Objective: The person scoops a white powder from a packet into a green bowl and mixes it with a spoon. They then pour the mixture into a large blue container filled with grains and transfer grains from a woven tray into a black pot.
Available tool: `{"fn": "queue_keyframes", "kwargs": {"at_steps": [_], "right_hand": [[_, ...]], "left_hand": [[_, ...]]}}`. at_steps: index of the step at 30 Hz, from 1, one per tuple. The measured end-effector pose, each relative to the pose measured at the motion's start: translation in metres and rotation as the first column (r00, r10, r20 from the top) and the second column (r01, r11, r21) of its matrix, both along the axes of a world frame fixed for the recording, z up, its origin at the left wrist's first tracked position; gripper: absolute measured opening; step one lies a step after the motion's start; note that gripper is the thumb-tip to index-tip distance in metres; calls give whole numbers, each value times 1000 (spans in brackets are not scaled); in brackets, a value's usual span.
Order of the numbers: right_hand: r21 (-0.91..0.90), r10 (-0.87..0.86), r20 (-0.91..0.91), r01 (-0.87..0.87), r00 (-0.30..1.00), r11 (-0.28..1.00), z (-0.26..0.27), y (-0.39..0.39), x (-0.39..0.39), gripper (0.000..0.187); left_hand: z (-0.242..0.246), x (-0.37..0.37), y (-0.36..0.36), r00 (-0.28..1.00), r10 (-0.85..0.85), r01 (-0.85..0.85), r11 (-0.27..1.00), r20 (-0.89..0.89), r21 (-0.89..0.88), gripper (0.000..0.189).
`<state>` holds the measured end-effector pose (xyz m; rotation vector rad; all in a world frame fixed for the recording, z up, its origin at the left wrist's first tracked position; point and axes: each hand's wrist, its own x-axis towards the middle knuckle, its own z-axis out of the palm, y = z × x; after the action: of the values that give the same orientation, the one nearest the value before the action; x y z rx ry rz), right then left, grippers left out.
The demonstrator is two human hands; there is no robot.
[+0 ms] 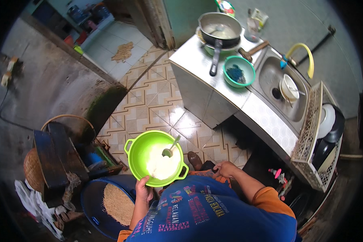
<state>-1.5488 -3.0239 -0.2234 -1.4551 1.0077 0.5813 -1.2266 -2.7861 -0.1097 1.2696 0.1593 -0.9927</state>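
Note:
A lime-green plastic basin (138,155) with two loop handles is held at my waist. My left hand (144,190) grips its near rim, thumb over the edge. White contents (161,166), too bright to identify, cover the basin's near right part. A metal spoon (169,150) rests in them, its handle leaning toward the far right rim. My right hand (226,168) hangs low by the orange cloth at my front, fingers curled. Whether it holds anything is unclear; a dark object shows just beyond the fingertips.
A blue tub (92,189) of pale grain stands at my left, near wooden boards (50,157). The counter (196,65) ahead right carries a saucepan (220,28), a green bowl (239,71) and a hammer (255,50). Beyond are a sink (267,74) and a dish rack (305,136).

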Motion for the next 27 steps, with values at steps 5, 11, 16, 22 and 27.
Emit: {"fn": "queue_keyframes", "kwargs": {"at_steps": [5, 11, 16, 22, 27], "right_hand": [[-373, 172, -61, -183, 983, 910, 35, -21, 35, 57], [-318, 79, 302, 22, 950, 948, 86, -20, 114, 61], [258, -123, 486, -8, 866, 966, 103, -6, 164, 68], [277, -31, 465, -111, 885, 954, 130, 7, 189, 76], [291, -18, 406, -110, 914, 950, 117, 14, 196, 76]], "left_hand": [[-4, -3, 16, 996, 85, -84, 996, 25, -30, 53], [-2, -6, 24, 991, 130, -130, 988, -11, -84, 57], [3, -5, 24, 994, 106, -107, 993, -32, -52, 57], [-4, -7, 22, 987, 160, -157, 980, 13, -126, 59], [1, -7, 20, 990, 134, -128, 984, 45, -120, 62]]}}
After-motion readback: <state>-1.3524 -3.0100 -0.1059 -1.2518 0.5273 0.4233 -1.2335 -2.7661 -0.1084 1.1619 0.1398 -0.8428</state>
